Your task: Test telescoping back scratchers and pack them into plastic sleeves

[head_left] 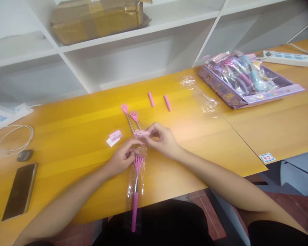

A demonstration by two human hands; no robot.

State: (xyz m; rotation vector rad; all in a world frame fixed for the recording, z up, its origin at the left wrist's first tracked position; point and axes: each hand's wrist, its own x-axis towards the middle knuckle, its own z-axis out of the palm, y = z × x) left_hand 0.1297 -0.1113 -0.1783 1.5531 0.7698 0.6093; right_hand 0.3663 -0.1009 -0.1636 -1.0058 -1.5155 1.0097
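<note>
My left hand [122,156] pinches the top of a clear plastic bag [130,191]. Inside the bag is a pink hand-shaped back scratcher [135,208], its handle hanging past the table's front edge. Closed on a small pink-and-white card [142,133] is my right hand [162,139], just above the bag's top. Two more pink scratcher heads on metal rods [124,109] [134,116] lie beyond my hands, their lower ends partly hidden. Two loose pink handles [151,99] [167,103] rest farther back. Left of the rods are small labels [115,136].
A purple box [220,87] of bagged items stands at the back right, beside a power strip [289,58]. Clear wrappers [206,102] lie near it. At left are a phone [20,191], a dark mouse-like object [25,155] and a white cable. Shelving holds a taped carton [97,20].
</note>
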